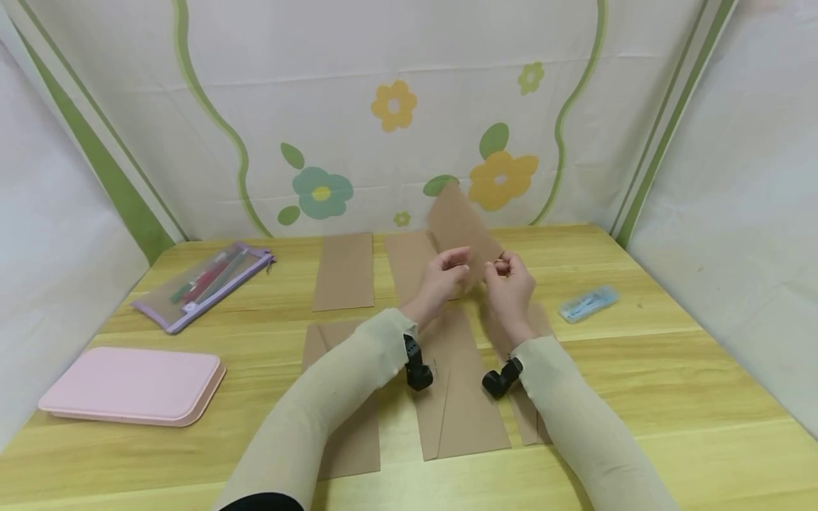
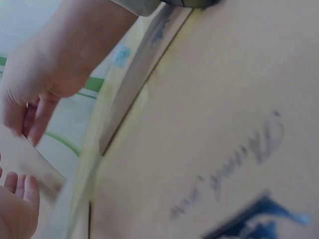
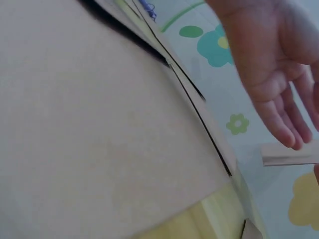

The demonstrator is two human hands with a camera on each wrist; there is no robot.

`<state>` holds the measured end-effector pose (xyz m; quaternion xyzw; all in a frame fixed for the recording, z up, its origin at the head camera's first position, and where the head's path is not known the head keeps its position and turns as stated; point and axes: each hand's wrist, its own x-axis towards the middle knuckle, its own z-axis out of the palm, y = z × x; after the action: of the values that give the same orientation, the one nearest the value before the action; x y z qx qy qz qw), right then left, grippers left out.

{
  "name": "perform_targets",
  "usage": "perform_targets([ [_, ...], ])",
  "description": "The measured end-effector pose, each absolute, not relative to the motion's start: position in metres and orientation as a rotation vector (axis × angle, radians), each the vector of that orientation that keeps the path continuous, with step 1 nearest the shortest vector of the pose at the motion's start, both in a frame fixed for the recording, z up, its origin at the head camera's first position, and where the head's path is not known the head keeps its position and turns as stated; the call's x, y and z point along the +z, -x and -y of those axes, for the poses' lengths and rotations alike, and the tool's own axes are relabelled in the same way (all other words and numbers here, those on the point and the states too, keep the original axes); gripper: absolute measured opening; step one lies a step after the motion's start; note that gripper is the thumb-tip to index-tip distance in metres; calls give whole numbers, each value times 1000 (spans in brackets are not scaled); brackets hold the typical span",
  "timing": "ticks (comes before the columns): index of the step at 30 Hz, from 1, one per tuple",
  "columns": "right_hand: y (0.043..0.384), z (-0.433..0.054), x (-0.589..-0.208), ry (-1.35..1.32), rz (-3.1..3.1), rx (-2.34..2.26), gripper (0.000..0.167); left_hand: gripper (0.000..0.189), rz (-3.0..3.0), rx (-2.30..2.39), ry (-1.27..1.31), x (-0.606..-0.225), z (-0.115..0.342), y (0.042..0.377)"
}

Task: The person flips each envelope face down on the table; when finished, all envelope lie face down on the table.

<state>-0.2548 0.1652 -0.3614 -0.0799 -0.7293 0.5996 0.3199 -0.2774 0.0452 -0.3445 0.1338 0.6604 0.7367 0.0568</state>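
Observation:
My right hand [image 1: 511,287] pinches the edge of a brown kraft paper envelope [image 1: 461,226], raised and tilted above the far part of the table. My left hand [image 1: 442,278] is close beside it with relaxed, nearly straight fingers, overlapping the envelope in the head view. In the left wrist view, the right thumb and fingers [image 2: 32,122] clasp the envelope's edge. Under my forearms lie more brown envelopes [image 1: 456,397], some showing diagonal flap seams. One envelope [image 2: 199,124] bears "Thank you" lettering and a dark blue print in the left wrist view.
Two envelopes lie in the far row, one at left [image 1: 344,272] and another [image 1: 409,259] beside my left hand. A purple-edged zip pouch with pens [image 1: 207,284] and a pink case [image 1: 134,383] are at left. Right of my hands is a small clear-blue packet [image 1: 589,304]. A flowered curtain [image 1: 307,92] closes the back.

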Motion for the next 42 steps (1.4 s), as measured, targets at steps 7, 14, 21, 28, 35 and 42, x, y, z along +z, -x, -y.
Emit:
perform_targets([
  [7,254,-170,-360,266,1660,1933,12,35,-2099,2298,-272,-355,-36,280],
  [14,258,-171,-362,420,1349,2211,17,40,-1969,2327,-170,-357,-34,280],
  [21,259,-172,-366,470,1266,2299,15,42,-1967,2287,-152,-361,-37,278],
  [28,256,-170,-364,454,1317,2305,22,53,-1922,2336,-151,-362,-41,279],
  [35,251,-186,-361,423,1704,2292,65,59,-1890,2336,-130,-362,-38,283],
  [42,252,-208,-366,422,1985,2269,68,62,-1930,2177,-164,-360,-33,283],
])
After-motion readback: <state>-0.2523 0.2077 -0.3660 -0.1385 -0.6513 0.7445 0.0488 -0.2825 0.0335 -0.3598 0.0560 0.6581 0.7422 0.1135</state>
